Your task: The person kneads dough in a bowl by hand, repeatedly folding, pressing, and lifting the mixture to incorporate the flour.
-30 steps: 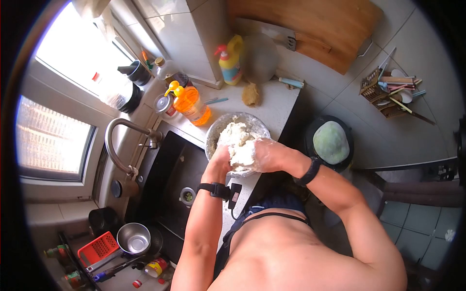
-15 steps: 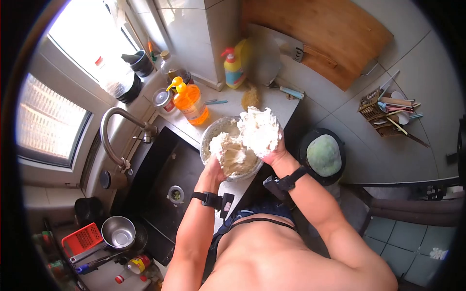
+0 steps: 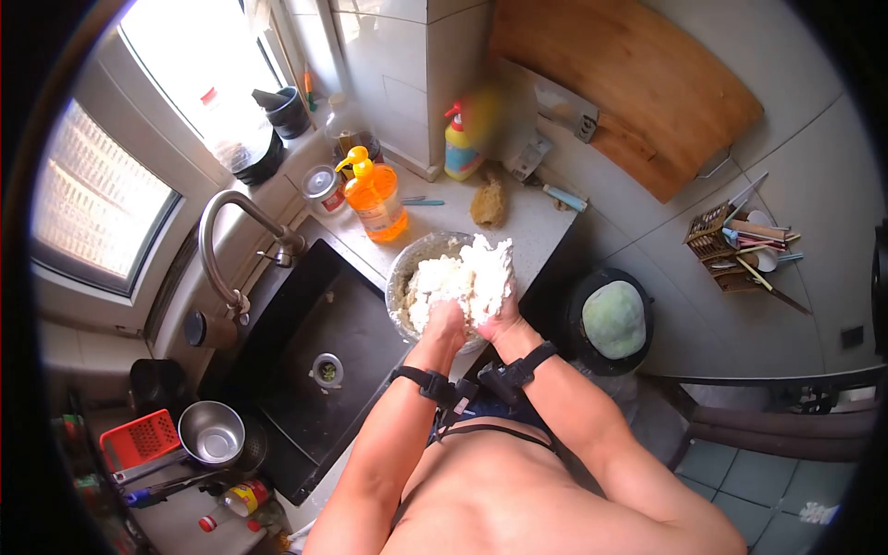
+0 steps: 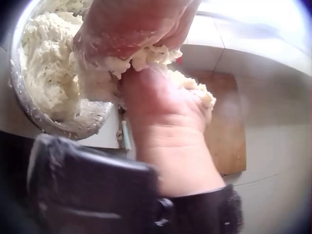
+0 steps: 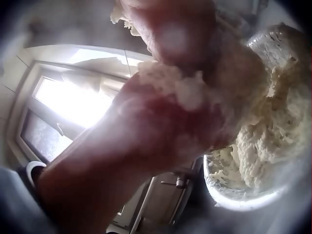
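Pale, sticky dough fills much of a metal bowl on the counter beside the sink. Over the bowl's near side my left hand and right hand meet, gripping wet dough between them. Dough coats the fingers of both and hides most of them. In the left wrist view, lumps of dough squeeze out where the hands press together, and the bowl stands at left. The right wrist view shows more dough lying loose in the bowl.
A black sink with a tap lies left of the bowl. Behind it stand an orange pump bottle, a yellow spray bottle and a brown sponge. Below the counter's right edge sits a green round thing on a black bin.
Both hands first worked together in the bowl, then parted with the right hand raised, thickly covered in dough. Now they have come together again over the bowl's near side.
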Tool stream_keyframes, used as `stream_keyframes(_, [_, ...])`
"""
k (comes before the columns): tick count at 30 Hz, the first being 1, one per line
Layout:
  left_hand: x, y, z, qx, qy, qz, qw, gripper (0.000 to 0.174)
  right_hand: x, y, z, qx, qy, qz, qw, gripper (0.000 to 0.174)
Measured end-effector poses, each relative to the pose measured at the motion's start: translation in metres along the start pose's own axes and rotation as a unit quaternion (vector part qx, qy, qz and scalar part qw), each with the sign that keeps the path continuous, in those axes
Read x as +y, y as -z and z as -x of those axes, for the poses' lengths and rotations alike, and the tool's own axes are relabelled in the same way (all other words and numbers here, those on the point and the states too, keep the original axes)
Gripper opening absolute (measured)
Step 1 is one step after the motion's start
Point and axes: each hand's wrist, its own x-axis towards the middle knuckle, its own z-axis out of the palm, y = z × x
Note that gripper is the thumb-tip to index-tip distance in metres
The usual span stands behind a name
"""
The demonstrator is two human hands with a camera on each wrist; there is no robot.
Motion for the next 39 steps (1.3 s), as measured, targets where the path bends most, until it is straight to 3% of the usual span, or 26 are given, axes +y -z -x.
stream_keyframes(2, [0.000, 0.000, 0.001, 0.034, -0.035, -0.063, 0.997, 0.030, -0.001, -0.005, 0.005, -0.006, -0.005, 0.003, 1.000, 0.043])
stream_keyframes(5, [0.014, -0.006, 0.015, 0.011, -0.022, -0.108, 0.994, 0.032, -0.007, -0.013, 0.015, -0.033, -0.024, 0.027, 0.999, 0.044])
stream_keyframes(8, [0.016, 0.006, 0.012, -0.050, -0.063, -0.244, 0.966, 0.033, -0.019, -0.018, 0.026, -0.052, -0.047, 0.066, 0.995, 0.046])
stream_keyframes(11, [0.000, 0.020, -0.007, 0.020, -0.092, -0.261, 0.961, 0.030, -0.031, -0.029, 0.039, -0.067, -0.047, 0.135, 0.987, 0.050])
stream_keyframes(14, [0.001, 0.041, -0.026, -0.037, -0.010, -0.097, 0.995, 0.028, -0.047, -0.027, 0.051, -0.057, -0.039, 0.203, 0.977, 0.055])
stream_keyframes(17, [0.038, 0.012, -0.002, -0.056, 0.125, -0.003, 0.991, 0.029, -0.060, -0.004, 0.058, -0.055, -0.003, 0.329, 0.943, 0.053])
stream_keyframes(18, [0.043, 0.010, 0.002, -0.080, 0.128, 0.031, 0.988, 0.034, -0.056, -0.003, 0.060, 0.013, 0.002, 0.373, 0.928, 0.049])
stream_keyframes(21, [0.052, 0.000, 0.014, -0.080, 0.107, 0.056, 0.989, 0.038, -0.052, 0.008, 0.065, 0.025, -0.056, 0.476, 0.877, 0.041])
stream_keyframes(22, [0.052, 0.000, 0.015, -0.060, 0.109, 0.079, 0.989, 0.040, -0.045, 0.015, 0.064, 0.032, -0.047, 0.582, 0.811, 0.034])
stream_keyframes(26, [0.050, 0.001, 0.018, -0.109, 0.113, 0.154, 0.975, 0.045, -0.023, 0.014, 0.072, 0.011, -0.094, 0.560, 0.823, 0.028])
stream_keyframes(27, [0.051, -0.004, 0.023, -0.102, 0.103, 0.160, 0.977, 0.046, -0.022, 0.002, 0.072, 0.055, -0.167, 0.537, 0.825, 0.023])
stream_keyframes(29, [0.050, -0.015, 0.037, -0.087, 0.082, 0.170, 0.978, 0.050, -0.004, 0.045, 0.062, 0.044, -0.210, 0.447, 0.868, 0.027])
stream_keyframes(32, [0.044, -0.019, 0.039, -0.118, 0.069, 0.162, 0.977, 0.058, 0.007, 0.057, 0.044, 0.101, -0.307, 0.346, 0.881, 0.023])
stream_keyframes(36, [0.044, -0.024, 0.042, -0.122, 0.052, 0.162, 0.978, 0.057, 0.028, 0.055, 0.029, 0.132, -0.180, 0.285, 0.932, 0.021])
stream_keyframes(39, [0.044, -0.024, 0.044, -0.117, 0.034, 0.157, 0.980, 0.055, 0.024, 0.047, 0.022, 0.165, -0.130, 0.311, 0.927, 0.023])
